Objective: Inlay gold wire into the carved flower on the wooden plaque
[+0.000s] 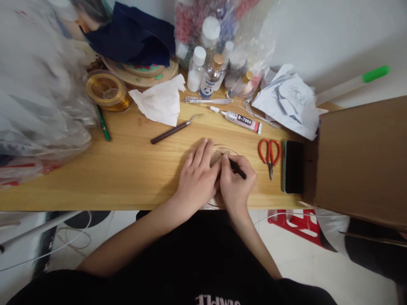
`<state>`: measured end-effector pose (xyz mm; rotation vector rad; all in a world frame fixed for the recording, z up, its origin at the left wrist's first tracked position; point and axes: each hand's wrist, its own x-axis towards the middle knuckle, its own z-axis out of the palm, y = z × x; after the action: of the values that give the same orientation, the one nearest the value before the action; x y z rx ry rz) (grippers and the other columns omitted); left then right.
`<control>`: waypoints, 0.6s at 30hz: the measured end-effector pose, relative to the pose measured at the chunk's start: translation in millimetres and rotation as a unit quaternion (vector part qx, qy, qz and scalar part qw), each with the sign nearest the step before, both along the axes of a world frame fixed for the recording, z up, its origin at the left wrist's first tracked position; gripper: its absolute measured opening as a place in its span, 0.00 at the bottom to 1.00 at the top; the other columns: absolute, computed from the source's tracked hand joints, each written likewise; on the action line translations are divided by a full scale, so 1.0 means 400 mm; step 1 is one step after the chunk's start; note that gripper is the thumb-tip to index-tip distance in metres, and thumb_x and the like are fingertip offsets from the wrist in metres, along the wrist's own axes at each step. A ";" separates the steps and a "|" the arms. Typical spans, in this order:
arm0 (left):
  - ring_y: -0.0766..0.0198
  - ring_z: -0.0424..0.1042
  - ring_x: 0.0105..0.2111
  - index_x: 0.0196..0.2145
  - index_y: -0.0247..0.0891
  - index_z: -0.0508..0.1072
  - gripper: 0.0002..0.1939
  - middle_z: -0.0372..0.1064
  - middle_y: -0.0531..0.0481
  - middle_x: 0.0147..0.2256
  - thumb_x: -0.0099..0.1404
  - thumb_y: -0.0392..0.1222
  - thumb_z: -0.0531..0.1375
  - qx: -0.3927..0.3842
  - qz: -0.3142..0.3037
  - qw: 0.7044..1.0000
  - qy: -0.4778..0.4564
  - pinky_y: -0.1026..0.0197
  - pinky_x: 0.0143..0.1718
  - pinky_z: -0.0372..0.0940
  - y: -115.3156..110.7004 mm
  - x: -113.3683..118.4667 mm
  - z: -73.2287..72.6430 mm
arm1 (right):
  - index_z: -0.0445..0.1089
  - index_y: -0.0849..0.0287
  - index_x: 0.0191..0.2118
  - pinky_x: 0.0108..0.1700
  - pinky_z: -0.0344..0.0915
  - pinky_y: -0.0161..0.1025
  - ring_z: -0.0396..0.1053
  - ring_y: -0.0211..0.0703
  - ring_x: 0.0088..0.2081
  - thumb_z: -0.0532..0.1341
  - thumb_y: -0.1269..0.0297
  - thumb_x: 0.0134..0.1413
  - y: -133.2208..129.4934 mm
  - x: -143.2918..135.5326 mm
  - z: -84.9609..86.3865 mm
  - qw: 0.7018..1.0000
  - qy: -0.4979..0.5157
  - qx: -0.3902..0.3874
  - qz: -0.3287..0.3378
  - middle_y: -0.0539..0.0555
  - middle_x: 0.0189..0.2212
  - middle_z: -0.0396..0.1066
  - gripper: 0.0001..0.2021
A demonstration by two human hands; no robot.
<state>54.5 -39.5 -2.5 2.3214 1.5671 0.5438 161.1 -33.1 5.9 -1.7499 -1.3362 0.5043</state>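
Observation:
My left hand (197, 173) lies flat with its fingers stretched out, pressing on a round, thin-rimmed piece (227, 148) at the table's front edge. Patterned, brownish material shows between my two hands, but most of the piece is covered by them. My right hand (235, 180) is closed in a writing grip round a slim black pen-like tool (238, 168). Its tip points at the round piece and is hidden by my fingers. Beyond my left hand lies a dark-handled tool with a curved metal tip (171, 132). Red-handled pliers or snips (269, 156) rest to the right of my right hand.
A phone (293, 167) lies beside a cardboard box (362, 159) on the right. Behind my hands are a B-7000 glue tube (243, 121), a pen (208, 101), small bottles (210, 78) and white tissue (160, 101). A gold wire spool (108, 91) and plastic bags (38, 93) stand left.

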 end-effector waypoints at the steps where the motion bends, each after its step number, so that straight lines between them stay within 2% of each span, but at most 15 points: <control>1: 0.42 0.50 0.67 0.58 0.35 0.68 0.21 0.52 0.31 0.65 0.68 0.39 0.57 0.000 -0.001 1.000 -0.002 0.39 0.61 0.56 0.000 0.000 0.001 | 0.73 0.60 0.31 0.37 0.69 0.39 0.72 0.39 0.32 0.61 0.66 0.54 0.001 0.001 0.001 1.000 0.002 -0.002 0.003 0.52 0.28 0.75 0.04; 6: 0.40 0.50 0.67 0.58 0.36 0.69 0.22 0.51 0.31 0.66 0.68 0.45 0.59 -0.015 -0.004 1.000 -0.016 0.38 0.62 0.55 0.003 -0.001 0.005 | 0.74 0.60 0.31 0.37 0.71 0.38 0.73 0.39 0.32 0.63 0.66 0.53 0.014 0.028 0.012 0.998 0.050 -0.004 0.023 0.51 0.28 0.76 0.04; 11: 0.39 0.50 0.67 0.60 0.39 0.67 0.26 0.51 0.30 0.66 0.68 0.50 0.59 -0.022 -0.003 1.000 -0.008 0.38 0.62 0.54 0.005 -0.001 0.009 | 0.74 0.59 0.29 0.33 0.71 0.36 0.73 0.37 0.29 0.66 0.65 0.51 0.036 0.087 0.032 0.996 0.080 0.016 0.020 0.49 0.26 0.76 0.04; 18: 0.39 0.53 0.66 0.60 0.40 0.67 0.25 0.54 0.30 0.65 0.68 0.52 0.58 -0.007 0.004 1.000 -0.001 0.37 0.60 0.56 0.005 0.001 0.011 | 0.74 0.58 0.33 0.33 0.70 0.33 0.73 0.35 0.30 0.67 0.66 0.52 0.077 0.155 0.058 0.982 0.046 -0.043 0.180 0.48 0.29 0.76 0.03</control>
<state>54.7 -37.4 1.8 2.3054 1.5737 0.5359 223.2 -2.2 29.0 -1.5348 -1.5917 0.8457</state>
